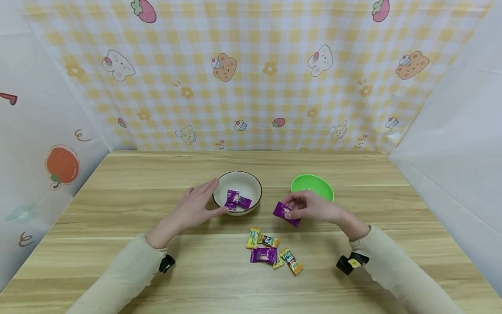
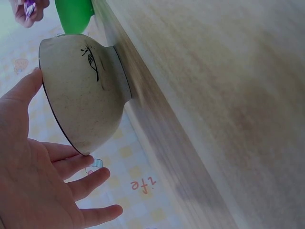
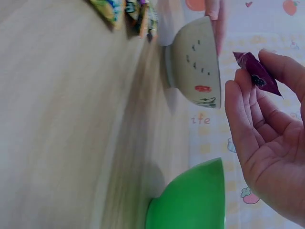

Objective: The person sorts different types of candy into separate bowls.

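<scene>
My right hand (image 1: 313,206) pinches a purple wrapped candy (image 3: 257,72) between thumb and fingertips. It is held above the table, between the two bowls. My left hand (image 1: 195,205) is spread with fairly straight fingers at the left side of a cream bowl (image 2: 81,90). The thumb and a fingertip touch its dark rim. Inside that bowl lie purple wrapped candies (image 1: 232,199). A green bowl (image 1: 313,185) stands to the right, partly hidden behind my right hand; most of its inside cannot be seen.
In front of the bowls, a loose group of candies lies on the wooden table (image 1: 211,270): several yellow wrapped candies (image 1: 291,261) and a purple wrapped candy (image 1: 263,255). A yellow checked cloth (image 1: 251,96) hangs behind the table's back edge.
</scene>
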The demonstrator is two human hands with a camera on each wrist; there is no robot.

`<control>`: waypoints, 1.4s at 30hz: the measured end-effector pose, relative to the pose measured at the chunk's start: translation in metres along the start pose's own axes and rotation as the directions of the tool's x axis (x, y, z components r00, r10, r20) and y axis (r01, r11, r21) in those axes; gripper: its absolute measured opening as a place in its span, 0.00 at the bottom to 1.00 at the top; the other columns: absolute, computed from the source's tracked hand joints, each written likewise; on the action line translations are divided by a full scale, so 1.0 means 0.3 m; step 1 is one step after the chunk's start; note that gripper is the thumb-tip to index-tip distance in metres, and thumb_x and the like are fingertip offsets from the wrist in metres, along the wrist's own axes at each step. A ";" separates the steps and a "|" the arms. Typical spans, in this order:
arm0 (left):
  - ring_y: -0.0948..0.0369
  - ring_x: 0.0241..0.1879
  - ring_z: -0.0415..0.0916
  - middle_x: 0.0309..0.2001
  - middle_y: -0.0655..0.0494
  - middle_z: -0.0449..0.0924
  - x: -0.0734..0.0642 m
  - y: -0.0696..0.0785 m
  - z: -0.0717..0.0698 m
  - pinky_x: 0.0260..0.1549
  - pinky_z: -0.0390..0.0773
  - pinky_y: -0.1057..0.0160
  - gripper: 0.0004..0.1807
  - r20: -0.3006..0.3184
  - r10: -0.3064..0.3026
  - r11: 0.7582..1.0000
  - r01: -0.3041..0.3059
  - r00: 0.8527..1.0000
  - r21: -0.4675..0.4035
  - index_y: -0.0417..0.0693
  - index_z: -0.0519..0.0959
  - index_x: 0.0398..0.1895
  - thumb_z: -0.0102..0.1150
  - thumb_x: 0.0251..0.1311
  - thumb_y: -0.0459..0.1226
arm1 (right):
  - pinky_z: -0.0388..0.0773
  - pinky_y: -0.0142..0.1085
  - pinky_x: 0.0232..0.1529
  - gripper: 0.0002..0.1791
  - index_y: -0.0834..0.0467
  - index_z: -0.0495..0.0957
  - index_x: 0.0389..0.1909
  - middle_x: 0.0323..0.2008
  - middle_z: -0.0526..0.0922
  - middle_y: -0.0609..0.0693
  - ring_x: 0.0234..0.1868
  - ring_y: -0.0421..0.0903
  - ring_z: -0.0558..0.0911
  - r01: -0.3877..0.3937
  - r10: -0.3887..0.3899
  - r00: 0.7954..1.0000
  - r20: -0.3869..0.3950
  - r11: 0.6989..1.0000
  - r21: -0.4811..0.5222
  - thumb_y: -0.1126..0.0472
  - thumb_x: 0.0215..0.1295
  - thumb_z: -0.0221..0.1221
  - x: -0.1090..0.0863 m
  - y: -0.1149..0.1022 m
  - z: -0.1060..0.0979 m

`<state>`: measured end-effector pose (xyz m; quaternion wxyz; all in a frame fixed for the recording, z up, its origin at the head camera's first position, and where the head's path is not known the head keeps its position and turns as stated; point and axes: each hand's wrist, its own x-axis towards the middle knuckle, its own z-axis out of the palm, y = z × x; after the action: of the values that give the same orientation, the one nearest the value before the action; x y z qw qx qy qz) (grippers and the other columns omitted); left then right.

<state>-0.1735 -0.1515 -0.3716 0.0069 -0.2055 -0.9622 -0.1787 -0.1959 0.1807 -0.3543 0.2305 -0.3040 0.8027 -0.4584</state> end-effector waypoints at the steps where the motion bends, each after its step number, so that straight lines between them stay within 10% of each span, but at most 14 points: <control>1: 0.45 0.64 0.54 0.67 0.43 0.54 0.000 0.000 0.000 0.59 0.47 0.37 0.51 0.000 0.000 1.000 0.000 1.000 0.001 0.37 0.51 0.69 0.50 0.52 0.64 | 0.77 0.31 0.33 0.16 0.70 0.74 0.44 0.32 0.78 0.52 0.33 0.45 0.78 -0.004 0.004 1.000 -0.011 1.000 0.003 0.66 0.56 0.61 0.005 -0.003 -0.001; 12: 0.44 0.63 0.54 0.67 0.43 0.54 0.001 0.000 0.002 0.58 0.47 0.36 0.50 0.000 -0.001 1.000 0.001 1.000 -0.001 0.37 0.51 0.69 0.52 0.53 0.62 | 0.76 0.46 0.39 0.18 0.63 0.75 0.47 0.35 0.77 0.53 0.35 0.46 0.78 -0.102 0.114 0.972 -0.204 0.993 0.068 0.58 0.57 0.62 0.071 -0.042 0.022; 29: 0.44 0.63 0.54 0.67 0.43 0.54 0.000 0.003 0.001 0.58 0.48 0.36 0.50 -0.007 -0.001 1.000 0.001 1.000 -0.007 0.37 0.52 0.68 0.53 0.53 0.62 | 0.76 0.51 0.43 0.20 0.65 0.73 0.49 0.35 0.76 0.58 0.33 0.48 0.80 -0.138 0.207 0.946 -0.251 0.954 0.265 0.61 0.58 0.61 0.206 -0.119 0.044; 42: 0.44 0.63 0.54 0.67 0.42 0.54 0.003 0.003 -0.002 0.57 0.48 0.35 0.50 -0.001 0.002 1.000 -0.002 1.000 -0.013 0.36 0.52 0.68 0.53 0.53 0.62 | 0.80 0.36 0.31 0.17 0.63 0.76 0.45 0.30 0.76 0.54 0.28 0.44 0.78 -0.181 0.237 0.929 -0.285 0.961 0.211 0.61 0.57 0.63 0.316 -0.129 0.089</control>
<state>-0.1740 -0.1505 -0.3706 0.0061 -0.2065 -0.9608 -0.1849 -0.2351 0.0834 -0.3418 0.1772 -0.1191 0.8115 -0.5440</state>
